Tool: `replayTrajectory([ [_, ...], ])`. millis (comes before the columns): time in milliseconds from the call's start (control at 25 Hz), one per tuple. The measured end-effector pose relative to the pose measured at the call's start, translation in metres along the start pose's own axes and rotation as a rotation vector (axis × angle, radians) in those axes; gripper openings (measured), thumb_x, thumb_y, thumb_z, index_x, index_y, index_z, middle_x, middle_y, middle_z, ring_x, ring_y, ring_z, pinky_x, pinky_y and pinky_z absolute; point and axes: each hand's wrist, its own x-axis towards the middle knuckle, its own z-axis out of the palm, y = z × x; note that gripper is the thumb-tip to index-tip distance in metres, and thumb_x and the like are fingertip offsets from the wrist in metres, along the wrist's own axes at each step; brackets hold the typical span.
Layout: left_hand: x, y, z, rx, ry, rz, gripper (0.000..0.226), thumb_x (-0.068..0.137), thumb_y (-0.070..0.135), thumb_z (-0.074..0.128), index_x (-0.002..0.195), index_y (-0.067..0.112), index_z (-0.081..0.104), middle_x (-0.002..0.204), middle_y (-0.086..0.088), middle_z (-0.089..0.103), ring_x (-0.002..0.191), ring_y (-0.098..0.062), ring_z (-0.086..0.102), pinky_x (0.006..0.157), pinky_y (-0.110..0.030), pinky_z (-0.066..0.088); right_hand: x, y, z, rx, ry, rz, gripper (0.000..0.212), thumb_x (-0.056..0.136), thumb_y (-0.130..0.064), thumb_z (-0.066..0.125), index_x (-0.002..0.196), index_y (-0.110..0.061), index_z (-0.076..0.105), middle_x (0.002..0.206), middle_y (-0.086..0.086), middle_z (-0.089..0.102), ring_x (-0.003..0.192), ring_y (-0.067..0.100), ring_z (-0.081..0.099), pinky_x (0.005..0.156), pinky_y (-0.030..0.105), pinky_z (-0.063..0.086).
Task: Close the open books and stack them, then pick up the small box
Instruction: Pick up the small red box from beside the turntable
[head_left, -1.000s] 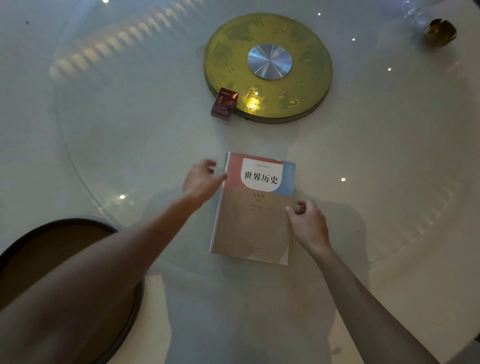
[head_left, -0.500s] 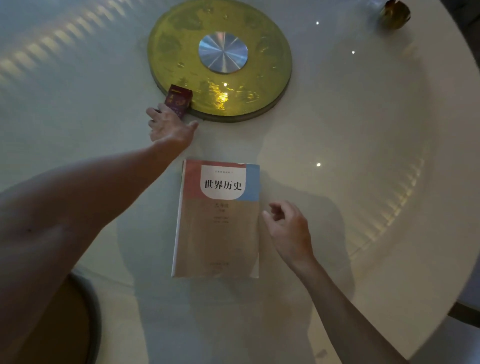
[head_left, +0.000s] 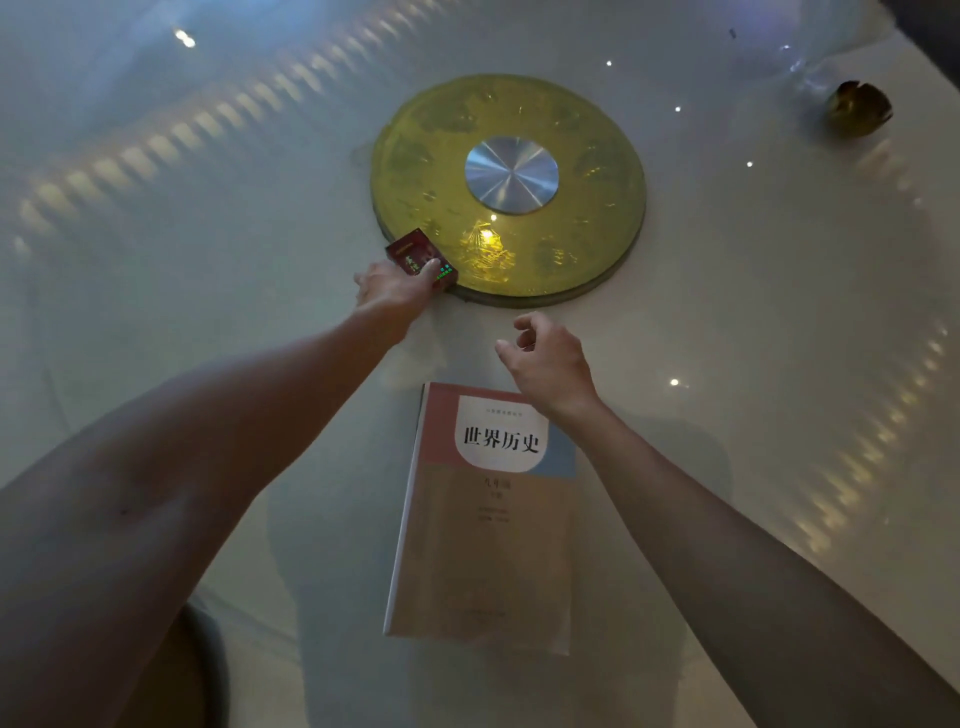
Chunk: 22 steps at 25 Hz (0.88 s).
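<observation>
A closed book (head_left: 483, 540) with a pink, blue and tan cover lies flat on the white table, near me; whether another book lies under it I cannot tell. A small dark red box (head_left: 413, 252) sits beyond it, against the edge of the gold disc. My left hand (head_left: 392, 291) is stretched out to the box, with the thumb on its top face and the fingers wrapped around its near side. My right hand (head_left: 548, 361) hovers above the book's far right corner, fingers loosely curled and holding nothing.
A round gold disc (head_left: 587, 244) with a silver hub sits in the table's middle. A small brass-coloured object (head_left: 857, 109) stands at the far right. A dark round stool or seat edge (head_left: 208, 670) shows at the lower left.
My left hand has gone from the book's left side out to the red box and closed its fingers on it. My right hand has left the book's right edge and moved forward.
</observation>
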Motion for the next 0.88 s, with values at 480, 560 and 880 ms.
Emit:
replayTrajectory([
  [480, -0.033, -0.023, 0.002, -0.251, -0.242, 0.073, 0.056, 0.086, 0.014, 0.077, 0.137, 0.027, 0.060, 0.107, -0.006, 0.075, 0.083, -0.017, 0.069, 0.063, -0.029, 0.053, 0.020, -0.028, 0.033, 0.235, -0.140, 0.179, 0.046, 0.100, -0.024, 0.062, 0.143, -0.007, 0.059, 0.114, 0.003, 0.064, 0.111, 0.028, 0.068, 0.097, 0.052, 0.059],
  [560, -0.049, -0.033, -0.004, -0.316, -0.303, 0.071, 0.053, 0.088, 0.012, 0.076, 0.137, 0.026, 0.061, 0.096, -0.007, 0.076, 0.071, -0.012, 0.068, 0.058, -0.026, 0.050, 0.012, -0.030, 0.039, 0.256, -0.142, 0.170, 0.032, 0.100, -0.020, 0.059, 0.130, -0.013, 0.067, 0.109, 0.002, 0.069, 0.103, 0.027, 0.070, 0.093, 0.055, 0.060],
  [880, -0.131, -0.077, -0.069, -0.584, -0.362, 0.087, 0.049, 0.091, 0.009, 0.073, 0.138, 0.019, 0.061, 0.096, -0.011, 0.073, 0.065, -0.001, 0.070, 0.053, -0.007, 0.047, -0.044, -0.033, 0.035, 0.290, -0.113, 0.043, 0.011, 0.100, -0.015, 0.064, 0.111, -0.017, 0.063, 0.105, 0.006, 0.075, 0.098, 0.025, 0.074, 0.082, 0.039, 0.061],
])
